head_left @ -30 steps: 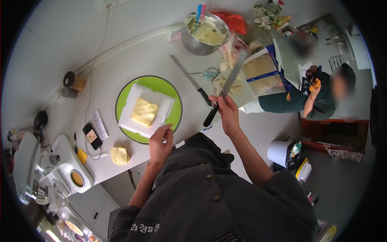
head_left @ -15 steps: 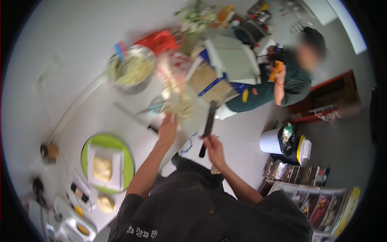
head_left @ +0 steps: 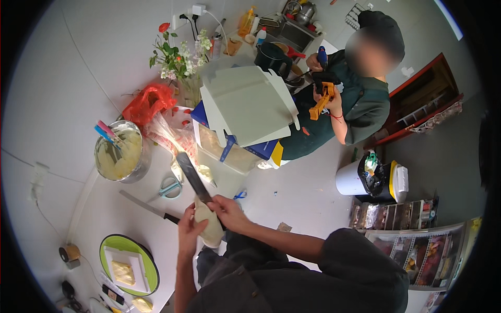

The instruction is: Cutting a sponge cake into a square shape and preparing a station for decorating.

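My left hand [head_left: 191, 229] is closed on a beige cloth [head_left: 211, 232], which hangs beside the spatula's handle. My right hand [head_left: 229, 213] grips a long icing spatula [head_left: 192, 176] with a dark flat blade, tilted up toward the far left. Cloth and spatula meet between my hands, above the table's near edge; how far the cloth wraps the metal is hidden. To the left lies a long knife [head_left: 143, 205] with a black handle, and beyond it light-blue scissors [head_left: 169, 188]. A filled piping bag [head_left: 176, 136] lies past the blade's tip.
A metal bowl of cream [head_left: 125, 156] stands far left. Nearer, a green turntable [head_left: 151, 266] bears a pale cake block [head_left: 123, 272] on a white board. Stacked boxes [head_left: 250, 107] and a flower vase [head_left: 189, 89] stand at the back. A co-worker [head_left: 360, 94] holds an orange device.
My left hand has picked the cloth up off the table and brought it close to me. My right hand has moved left with the spatula, to meet it. My view has shifted.
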`<move>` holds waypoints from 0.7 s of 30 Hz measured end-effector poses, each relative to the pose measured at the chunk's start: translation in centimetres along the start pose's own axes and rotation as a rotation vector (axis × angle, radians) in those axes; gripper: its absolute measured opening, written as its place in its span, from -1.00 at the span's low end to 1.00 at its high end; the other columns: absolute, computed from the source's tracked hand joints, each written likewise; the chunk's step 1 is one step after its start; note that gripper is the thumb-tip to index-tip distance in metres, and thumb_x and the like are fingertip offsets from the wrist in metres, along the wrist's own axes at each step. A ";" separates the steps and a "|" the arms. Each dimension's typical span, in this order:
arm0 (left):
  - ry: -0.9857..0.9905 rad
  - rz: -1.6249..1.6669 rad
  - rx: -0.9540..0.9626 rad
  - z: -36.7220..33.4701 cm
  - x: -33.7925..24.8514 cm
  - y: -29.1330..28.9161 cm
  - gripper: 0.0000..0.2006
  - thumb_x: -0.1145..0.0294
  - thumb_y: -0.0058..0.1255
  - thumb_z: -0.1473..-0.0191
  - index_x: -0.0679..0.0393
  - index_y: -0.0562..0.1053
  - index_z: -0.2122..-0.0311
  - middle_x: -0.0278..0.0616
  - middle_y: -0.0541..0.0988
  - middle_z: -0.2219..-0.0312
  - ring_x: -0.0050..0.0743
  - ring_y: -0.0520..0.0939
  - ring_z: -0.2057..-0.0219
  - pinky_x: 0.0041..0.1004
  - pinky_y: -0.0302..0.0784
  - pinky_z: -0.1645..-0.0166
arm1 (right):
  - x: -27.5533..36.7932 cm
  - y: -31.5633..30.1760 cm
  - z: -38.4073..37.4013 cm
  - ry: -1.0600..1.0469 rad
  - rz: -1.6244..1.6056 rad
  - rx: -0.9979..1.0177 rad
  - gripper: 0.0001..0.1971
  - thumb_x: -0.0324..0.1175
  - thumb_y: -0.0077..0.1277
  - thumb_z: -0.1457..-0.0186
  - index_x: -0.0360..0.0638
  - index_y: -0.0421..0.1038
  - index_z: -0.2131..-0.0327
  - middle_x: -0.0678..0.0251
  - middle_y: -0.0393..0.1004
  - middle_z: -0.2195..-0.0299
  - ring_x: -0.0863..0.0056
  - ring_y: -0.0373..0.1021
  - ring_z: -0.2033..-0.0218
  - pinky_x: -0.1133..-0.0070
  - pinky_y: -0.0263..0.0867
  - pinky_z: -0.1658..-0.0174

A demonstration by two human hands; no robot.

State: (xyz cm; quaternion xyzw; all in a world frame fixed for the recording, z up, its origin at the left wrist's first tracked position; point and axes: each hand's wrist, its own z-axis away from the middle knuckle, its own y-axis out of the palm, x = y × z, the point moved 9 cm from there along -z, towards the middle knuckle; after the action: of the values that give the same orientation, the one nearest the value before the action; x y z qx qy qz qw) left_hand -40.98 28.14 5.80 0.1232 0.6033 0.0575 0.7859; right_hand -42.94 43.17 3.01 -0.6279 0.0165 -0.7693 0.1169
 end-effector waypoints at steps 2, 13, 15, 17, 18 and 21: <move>0.013 -0.076 -0.056 0.9 -1.2 1.1 -0.74 0.56 0.14 -0.16 0.22 0.39 0.06 -0.36 0.49 0.25 -0.62 0.50 0.20 -0.55 0.40 0.06 | 0.9 2.6 -1.4 -0.004 -0.220 0.044 -0.87 -0.37 0.00 -0.37 -0.21 0.43 0.25 0.55 0.37 0.40 0.77 0.28 0.33 0.66 0.24 0.29; 0.371 -0.372 -0.366 7.3 -5.7 -0.8 -0.80 0.63 0.09 -0.13 0.24 0.40 0.14 -0.13 0.56 0.38 -0.37 0.58 0.34 -0.40 0.49 0.18 | 10.0 5.0 2.6 -0.141 -0.349 -0.024 -0.85 -0.44 0.08 -0.32 -0.35 0.58 0.22 0.54 0.54 0.39 0.80 0.36 0.30 0.72 0.32 0.24; 0.317 -0.589 -0.366 8.8 -4.8 -0.9 -0.83 0.64 0.06 -0.09 0.24 0.43 0.19 0.07 0.59 0.39 -0.07 0.65 0.38 -0.22 0.55 0.24 | 10.7 5.0 3.8 -0.092 -0.379 -0.083 -0.84 -0.43 0.10 -0.30 -0.33 0.58 0.16 0.49 0.51 0.43 0.79 0.30 0.39 0.70 0.25 0.33; 0.325 -0.609 -0.312 10.2 -3.6 -0.4 -0.81 0.67 0.05 -0.04 0.23 0.44 0.21 0.09 0.58 0.38 0.06 0.64 0.37 -0.16 0.56 0.25 | 12.2 4.5 4.3 -0.103 -0.427 -0.148 -0.85 -0.42 0.15 -0.28 -0.34 0.59 0.28 0.53 0.51 0.45 0.83 0.27 0.40 0.71 0.21 0.39; 0.333 -0.637 -0.246 10.7 -2.8 0.3 -0.80 0.69 0.05 0.02 0.22 0.46 0.24 0.11 0.58 0.37 0.19 0.64 0.37 -0.11 0.56 0.26 | 12.6 3.8 4.2 -0.201 -0.455 -0.196 -0.85 -0.41 0.17 -0.27 -0.32 0.59 0.31 0.58 0.45 0.47 0.83 0.25 0.40 0.74 0.17 0.37; 0.413 -0.717 -0.161 13.4 1.1 -0.3 -0.74 0.69 -0.01 0.10 0.21 0.49 0.23 0.10 0.58 0.36 0.30 0.61 0.32 -0.05 0.54 0.17 | 16.8 3.5 5.4 -0.272 -0.570 -0.239 -0.81 -0.32 0.12 -0.31 -0.24 0.61 0.30 0.58 0.51 0.41 0.79 0.31 0.39 0.72 0.22 0.28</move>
State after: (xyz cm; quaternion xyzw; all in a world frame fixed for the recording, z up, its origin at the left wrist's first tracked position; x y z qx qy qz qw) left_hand -27.78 26.47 7.95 -0.1703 0.7463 -0.1493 0.6258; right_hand -40.30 37.06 19.74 -0.7134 -0.0855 -0.6729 -0.1762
